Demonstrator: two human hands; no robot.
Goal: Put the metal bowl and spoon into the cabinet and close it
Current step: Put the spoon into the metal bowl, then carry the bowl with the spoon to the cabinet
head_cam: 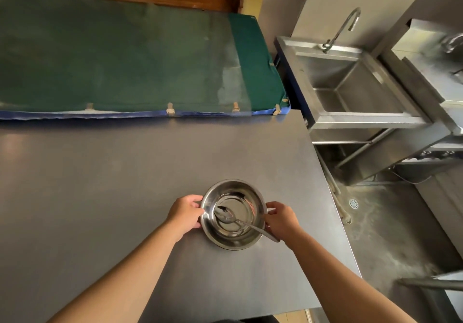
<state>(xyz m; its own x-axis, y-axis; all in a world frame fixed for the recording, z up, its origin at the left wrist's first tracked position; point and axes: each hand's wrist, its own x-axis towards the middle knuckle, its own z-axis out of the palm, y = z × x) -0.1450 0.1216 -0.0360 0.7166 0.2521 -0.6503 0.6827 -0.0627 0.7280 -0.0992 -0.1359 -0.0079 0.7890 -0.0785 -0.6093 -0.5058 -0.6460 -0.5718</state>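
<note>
1. The bowl (pixel 232 214) sits upright on the grey bench (pixel 100 184), nearer the right edge than the left and closer to the near edge than to the far one.
2. The spoon (pixel 240 221) lies inside the bowl. Its scoop rests on the bowl floor, left of centre; its handle runs to the near right, crosses the rim and projects past it.
3. The left hand (pixel 186 212) is at the left side of the bowl. Its fingers (pixel 198 204) curl against the rim and outer wall, thumb towards the far side.
4. The right hand (pixel 281 220) is at the right side of the bowl. Its fingers (pixel 271 208) curl against the rim and wall; the spoon handle ends just beside this hand, and contact between them cannot be determined.
5. Both hands close on the bowl from opposite sides. Whether the bowl base is on the bench or slightly raised cannot be determined.
6. Both forearms enter from the near edge and converge on the bowl.
7. A green pad (pixel 125 59) with a blue border lies beyond the far edge of the bench.
8. A steel sink (pixel 350 82) with a curved tap (pixel 343 28) stands past the far right corner of the bench.
9. A floor drain (pixel 353 203) lies to the right of the bench, well apart from the bowl.
</note>
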